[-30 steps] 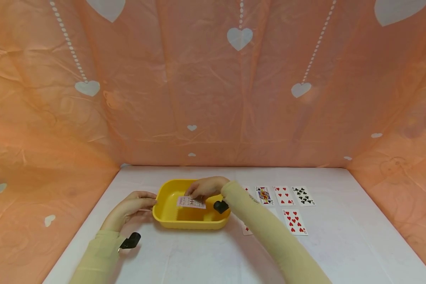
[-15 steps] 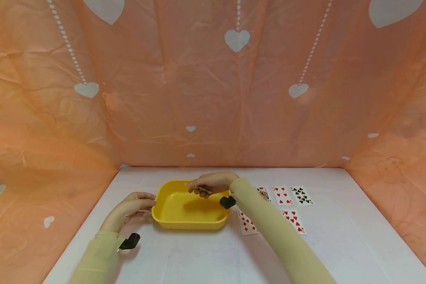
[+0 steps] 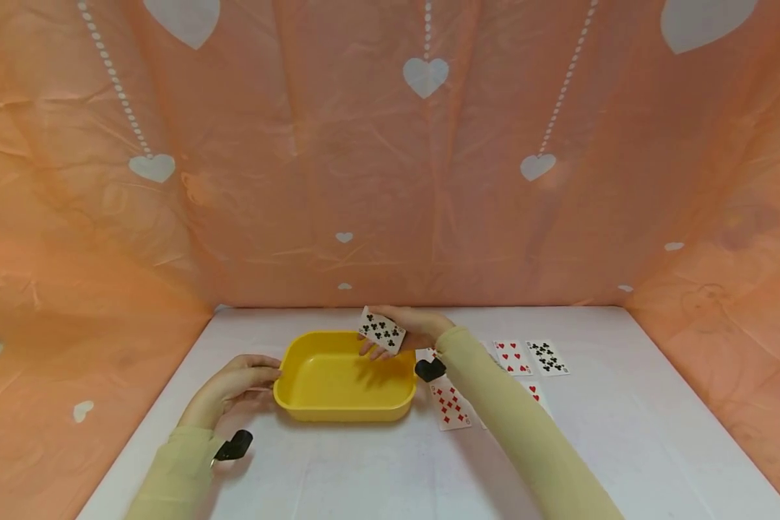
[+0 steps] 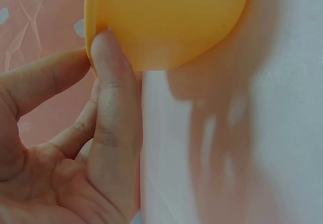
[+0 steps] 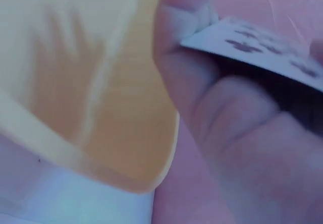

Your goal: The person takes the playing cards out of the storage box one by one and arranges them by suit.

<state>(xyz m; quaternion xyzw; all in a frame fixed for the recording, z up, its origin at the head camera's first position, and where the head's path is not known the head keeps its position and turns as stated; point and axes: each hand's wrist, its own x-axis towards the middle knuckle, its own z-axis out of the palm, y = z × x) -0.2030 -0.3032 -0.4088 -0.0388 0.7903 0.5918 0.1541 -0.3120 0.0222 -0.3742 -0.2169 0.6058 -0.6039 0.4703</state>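
Note:
My right hand (image 3: 411, 328) holds a playing card (image 3: 382, 330) with black clubs, tilted face up, above the far right corner of a yellow plastic basin (image 3: 343, 414). Up close in the right wrist view, the card (image 5: 242, 47) lies across the curled fingers, part of it out of frame. At the basin's left side, my left hand (image 3: 242, 377) pinches the rim with thumb and fingers. The left wrist view shows that thumb (image 4: 108, 62) pressed to the yellow wall (image 4: 166, 22). Inside, the basin shows only its bare floor and the right hand's shadow.
Playing cards lie face up in two rows right of the basin. Among them are a red diamond card (image 3: 451, 404), a red heart card (image 3: 512, 357) and a clubs card (image 3: 547, 357). My right sleeve (image 3: 500, 397) covers several. An orange curtain (image 3: 377, 180) stands behind the white table (image 3: 364, 477).
The right hand has lifted the card out of the basin, moved up and right, and turned it from patterned back to clubs face. The left hand stays at the rim.

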